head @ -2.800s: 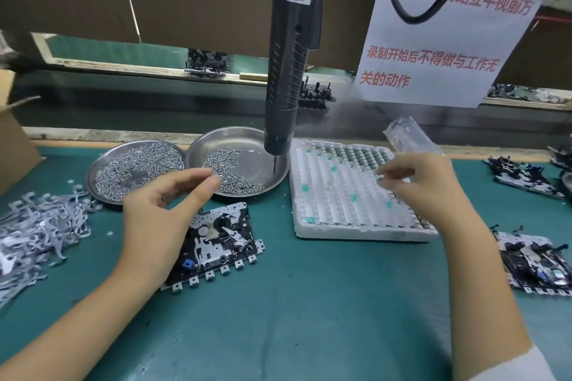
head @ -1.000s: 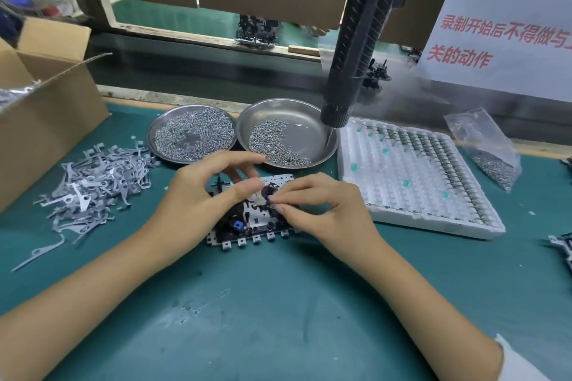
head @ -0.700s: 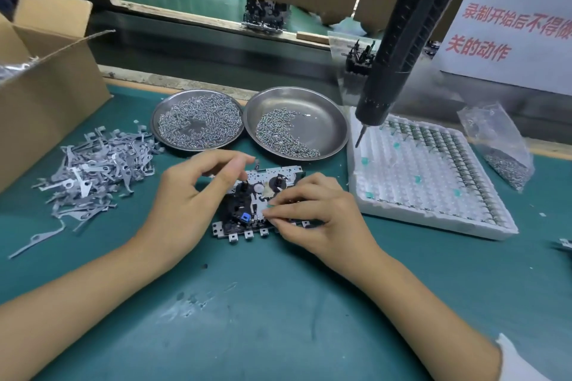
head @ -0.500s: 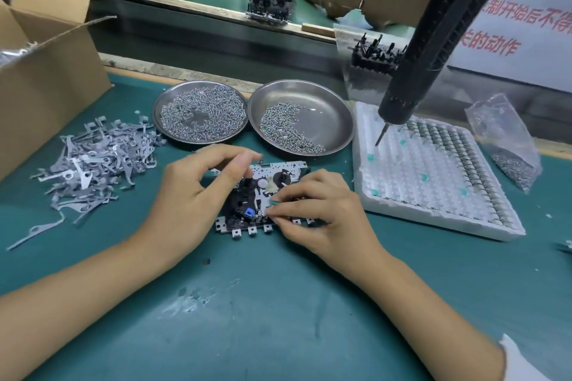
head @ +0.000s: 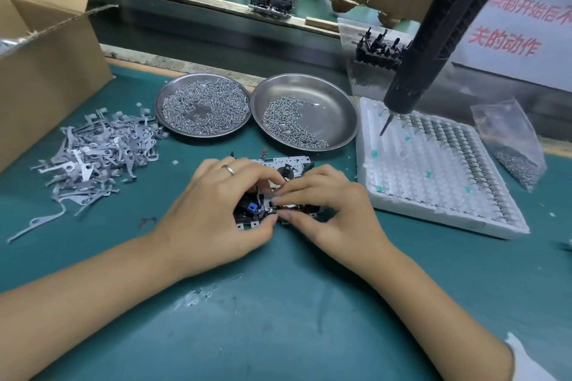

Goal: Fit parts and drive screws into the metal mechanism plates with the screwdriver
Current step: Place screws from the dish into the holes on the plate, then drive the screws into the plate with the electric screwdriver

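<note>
On the green bench [head: 278, 318], the mechanism plate [head: 280, 164] is grasped from both sides: the left hand [head: 213, 213] and right hand [head: 331, 210] are curled over its near half, fingertips pinching at its middle. Beyond lie two screw dishes [head: 305, 111]. The screwdriver [head: 433, 40] hangs untouched above the white tray [head: 433, 170], far right.

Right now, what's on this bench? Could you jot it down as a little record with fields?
Work piece: metal mechanism plate on the green mat
Left hand: grips the plate's near left side
Right hand: pinches at the plate's near edge
Screwdriver: hangs unheld over the white tray
Screws: two metal dishes, left fuller than right
Left of mat: pile of grey metal strips, cardboard box
Far right: plastic bag
</note>
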Action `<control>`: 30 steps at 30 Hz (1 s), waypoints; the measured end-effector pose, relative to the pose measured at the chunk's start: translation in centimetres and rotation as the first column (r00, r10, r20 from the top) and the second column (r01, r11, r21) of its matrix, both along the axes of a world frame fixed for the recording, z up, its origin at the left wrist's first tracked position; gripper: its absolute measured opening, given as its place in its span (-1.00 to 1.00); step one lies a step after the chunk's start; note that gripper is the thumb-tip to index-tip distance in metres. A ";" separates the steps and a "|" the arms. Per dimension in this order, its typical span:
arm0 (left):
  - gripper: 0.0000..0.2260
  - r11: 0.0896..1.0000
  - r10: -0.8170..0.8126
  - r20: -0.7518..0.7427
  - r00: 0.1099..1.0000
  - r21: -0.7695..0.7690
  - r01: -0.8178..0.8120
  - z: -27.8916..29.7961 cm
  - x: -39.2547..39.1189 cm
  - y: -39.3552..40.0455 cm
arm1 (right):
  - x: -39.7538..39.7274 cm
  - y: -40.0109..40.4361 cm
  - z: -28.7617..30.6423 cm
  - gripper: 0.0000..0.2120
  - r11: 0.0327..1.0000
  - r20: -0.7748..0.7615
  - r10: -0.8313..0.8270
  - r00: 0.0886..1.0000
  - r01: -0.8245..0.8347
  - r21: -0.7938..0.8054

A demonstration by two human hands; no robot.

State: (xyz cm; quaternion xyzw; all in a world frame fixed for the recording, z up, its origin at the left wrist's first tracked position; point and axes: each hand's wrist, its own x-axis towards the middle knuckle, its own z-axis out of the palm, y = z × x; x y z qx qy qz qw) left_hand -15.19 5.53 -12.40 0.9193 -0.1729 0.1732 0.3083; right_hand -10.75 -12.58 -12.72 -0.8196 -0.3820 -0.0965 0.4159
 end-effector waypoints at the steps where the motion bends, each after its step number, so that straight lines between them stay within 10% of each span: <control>1: -0.62 1.000 0.007 -0.001 1.000 -0.005 -0.007 -0.1 0.0 0.0 | 0.0 0.0 0.0 -0.87 1.000 -0.004 0.000 1.000 0.000 0.007; 11: -0.71 0.999 0.008 0.009 1.000 -0.053 -0.007 -0.5 0.3 0.0 | 0.0 -0.3 0.4 -0.82 0.983 0.014 -0.115 0.993 0.112 0.145; 16: -0.75 0.997 0.004 0.016 1.000 -0.078 -0.002 -0.8 0.1 -0.1 | 1.6 -0.6 3.6 -0.60 0.739 -0.056 -0.507 0.860 0.467 0.486; 22: -0.75 0.991 0.003 0.041 0.999 -0.130 0.002 -0.8 0.4 -0.1 | 5.4 1.4 9.4 -0.17 0.772 -0.173 -0.381 0.908 0.415 0.482; 30: -0.76 0.989 0.005 0.039 0.999 -0.147 0.000 -0.8 0.5 -0.1 | 4.7 3.8 10.6 -0.47 0.633 -0.171 -0.265 0.949 0.305 0.712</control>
